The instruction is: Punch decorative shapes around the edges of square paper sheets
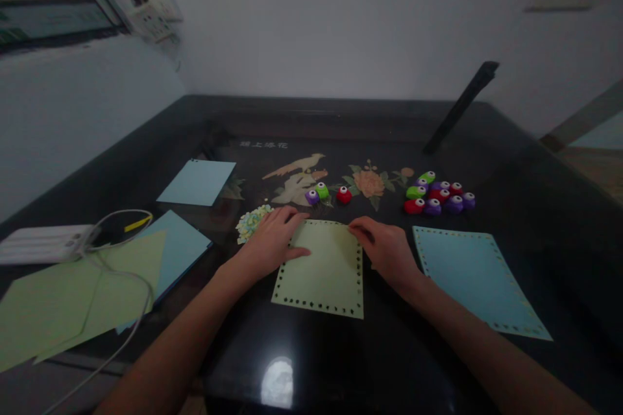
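Observation:
A pale green sheet of paper (327,266) lies flat on the dark table in front of me, with small dark shapes along its edges. My left hand (277,237) rests on its upper left side, fingers stretched out and thumb apart. At the upper right corner, my right hand (382,243) has its fingertips pinched together; what is between them is too small to make out. Beside my left hand sits a heap of tiny pale green and yellow paper pieces (252,222), partly hidden by that hand.
Small one-eyed punches, one red (344,194), stand beyond the sheet, with a cluster of several more (438,198) to the right. A blue bordered sheet (477,279) lies right. Leftward are blue paper (199,183), green sheets (53,305), a white power strip (43,243) and a cable.

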{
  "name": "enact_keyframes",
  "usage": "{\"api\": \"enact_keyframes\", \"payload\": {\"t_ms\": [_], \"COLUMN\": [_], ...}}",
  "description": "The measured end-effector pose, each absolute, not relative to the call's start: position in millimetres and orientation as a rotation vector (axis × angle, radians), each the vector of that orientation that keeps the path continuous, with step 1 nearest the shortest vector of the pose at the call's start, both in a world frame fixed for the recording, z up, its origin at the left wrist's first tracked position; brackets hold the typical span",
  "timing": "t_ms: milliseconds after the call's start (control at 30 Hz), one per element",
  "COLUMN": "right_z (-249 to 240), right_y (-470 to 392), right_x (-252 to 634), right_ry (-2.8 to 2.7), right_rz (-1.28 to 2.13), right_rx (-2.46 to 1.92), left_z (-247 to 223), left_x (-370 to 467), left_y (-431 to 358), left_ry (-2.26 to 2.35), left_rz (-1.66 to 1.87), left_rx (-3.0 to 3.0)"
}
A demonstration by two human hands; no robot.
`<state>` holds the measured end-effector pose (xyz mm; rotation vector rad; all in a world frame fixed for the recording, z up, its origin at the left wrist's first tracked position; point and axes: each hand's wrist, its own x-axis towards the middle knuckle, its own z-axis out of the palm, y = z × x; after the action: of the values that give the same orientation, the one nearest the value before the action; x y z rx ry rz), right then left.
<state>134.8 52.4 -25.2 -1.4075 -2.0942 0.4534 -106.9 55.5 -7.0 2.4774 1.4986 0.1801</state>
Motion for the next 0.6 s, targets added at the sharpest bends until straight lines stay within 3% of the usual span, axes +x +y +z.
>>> {"api": "enact_keyframes", "payload": {"t_ms": [267, 467, 600], "right_z": [-3.3, 5.5, 4.7], "right_y": [56.1, 68.5, 70.7], "right_x": [139.6, 155.3, 162.4], "right_ry": [-1.652, -1.389, -1.291], "right_rz": [0.793, 0.91, 1.071], "right_rx": [-1.375, -1.345, -1.296], "left_z": [1.7, 2.7, 0.9], "left_x": [-110.7, -106.6, -98.7], "left_y": [59.3, 57.4, 53.1], "left_ry": [1.434, 1.067, 1.114], "left_rz": [0.684, 0.378, 0.418], "left_rx": [2.021, 1.565, 1.535]}}
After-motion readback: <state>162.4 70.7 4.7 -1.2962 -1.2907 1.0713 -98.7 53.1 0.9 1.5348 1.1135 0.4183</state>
